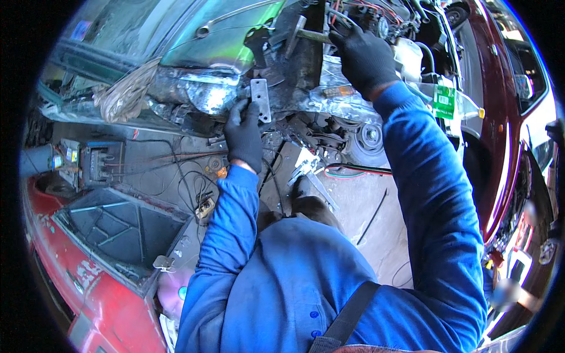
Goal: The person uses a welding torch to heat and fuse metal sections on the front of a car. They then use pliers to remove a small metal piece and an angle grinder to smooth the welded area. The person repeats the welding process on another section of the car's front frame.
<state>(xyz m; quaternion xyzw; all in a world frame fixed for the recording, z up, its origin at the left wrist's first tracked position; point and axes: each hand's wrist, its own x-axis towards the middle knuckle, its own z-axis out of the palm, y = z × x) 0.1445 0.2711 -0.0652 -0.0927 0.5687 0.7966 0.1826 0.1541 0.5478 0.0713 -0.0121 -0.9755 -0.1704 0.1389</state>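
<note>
My left hand (pixel 243 134), in a black glove, is closed on the lower side of a flat grey metal plate with holes (pixel 260 99). The plate stands against the car's bare, scuffed body metal (pixel 206 91). Farther right and higher up, my gloved right hand (pixel 366 59) grips a hammer (pixel 313 36) by its handle. The hammer's head points left, above and to the right of the plate, apart from it. Most of the fingers of my right hand are hidden behind its back.
A bundle of pale cord or cloth (pixel 126 91) hangs at the left of the car body. A green-labelled plastic bottle (pixel 444 101) lies right of the engine bay. Cables (pixel 188 170) trail over the floor beside a welder-like box (pixel 97 162). Red car panels (pixel 112 294) stand lower left.
</note>
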